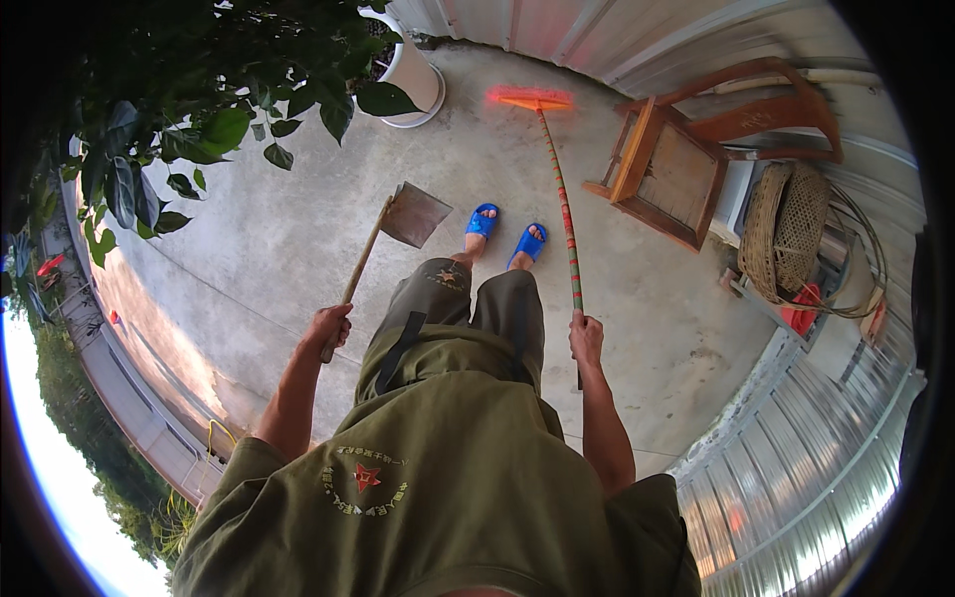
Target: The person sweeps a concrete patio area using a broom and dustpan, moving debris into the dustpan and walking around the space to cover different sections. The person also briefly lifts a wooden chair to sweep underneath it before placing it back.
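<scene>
My left hand is closed around the wooden handle of a dustpan, whose flat metal pan is by the concrete floor left of my feet. In my right hand is the red-and-green striped pole of a broom. Its orange head with pinkish-red bristles lies ahead of me, beyond my blue slippers. The pole runs from my fist up to the head, and its dark end shows below the fist. Broom and dustpan are well apart.
A potted plant with large leaves stands at the upper left. On the right, a wooden chair is tipped over near the corrugated metal wall, beside woven baskets and a red item. A low wall borders the left side.
</scene>
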Available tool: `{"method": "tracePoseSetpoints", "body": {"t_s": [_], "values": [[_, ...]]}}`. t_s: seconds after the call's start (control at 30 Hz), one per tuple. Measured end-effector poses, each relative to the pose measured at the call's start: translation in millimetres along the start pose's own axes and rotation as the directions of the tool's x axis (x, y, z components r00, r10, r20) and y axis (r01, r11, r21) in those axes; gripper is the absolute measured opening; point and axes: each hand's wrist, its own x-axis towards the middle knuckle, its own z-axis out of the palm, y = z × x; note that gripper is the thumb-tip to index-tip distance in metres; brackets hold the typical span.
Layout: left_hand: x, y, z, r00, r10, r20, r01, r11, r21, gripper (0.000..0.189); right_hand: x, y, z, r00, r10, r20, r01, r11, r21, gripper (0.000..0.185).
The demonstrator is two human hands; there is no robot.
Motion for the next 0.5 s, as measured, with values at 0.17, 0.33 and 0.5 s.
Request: {"method": "tracePoseSetpoints", "body": {"t_s": [0.17, 0.33, 0.5], "values": [[8.9, -1.2, -18.6, 0.999, -0.023, -0.023, 0.023, 1.0, -0.008, 0.03, 57.8, -137.9, 51.1, 0.992, -0.101, 0.076, 0.098, 0.994, 0.045, 0.057], [15.1, -11.7, -39.3, 0.995, -0.102, -0.017, 0.102, 0.995, 0.009, 0.031, 44.5, -126.0, 89.8, 0.996, -0.005, 0.093, 0.016, 0.993, -0.115, 0.05], [31.7, -13.9, -41.3, 0.997, -0.08, -0.011, 0.08, 0.997, -0.02, 0.029, -23.0, 19.2, 16.7, 0.998, -0.045, -0.032, 0.027, 0.896, -0.443, 0.049]]}}
